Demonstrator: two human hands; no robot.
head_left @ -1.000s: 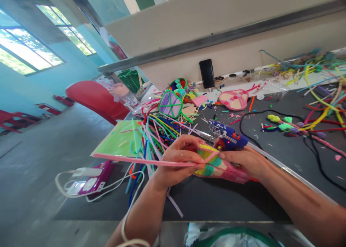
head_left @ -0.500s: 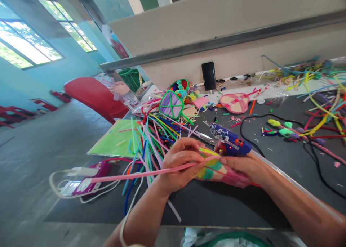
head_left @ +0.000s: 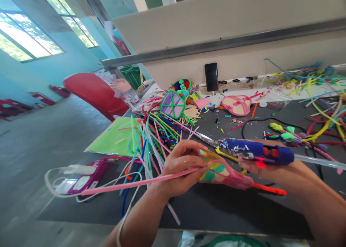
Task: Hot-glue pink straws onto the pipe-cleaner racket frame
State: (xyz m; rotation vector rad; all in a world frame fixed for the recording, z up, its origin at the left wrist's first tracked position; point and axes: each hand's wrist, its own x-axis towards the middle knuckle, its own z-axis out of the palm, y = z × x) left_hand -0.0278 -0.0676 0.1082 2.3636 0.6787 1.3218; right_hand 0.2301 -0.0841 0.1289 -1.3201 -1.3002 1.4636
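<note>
My left hand [head_left: 182, 167] is closed on a flat craft piece [head_left: 225, 171] coloured in pink, yellow and green, with a pink fuzzy edge and an orange stem at its right end. A long pink pipe cleaner [head_left: 129, 182] runs from between those fingers out to the left. Above the piece's right part, my right hand [head_left: 266, 172] grips a blue hot glue gun [head_left: 251, 148]. Its nozzle points left, a red light glows on it, and a clear glue stick [head_left: 319, 160] sticks out behind. Part of the right hand is hidden by the gun.
Loose pipe cleaners [head_left: 147, 151] lie left of my hands, near scissors [head_left: 205, 138] and a green sheet [head_left: 116, 135]. A purple power strip [head_left: 94, 175] with white cables sits at the table's left. Behind are finished pieces [head_left: 173, 103] and a leaning phone [head_left: 211, 76].
The right hand has moved right, off the craft piece, and raised the glue gun, which is now turned more level. The left hand still holds the piece and the pink pipe cleaner.
</note>
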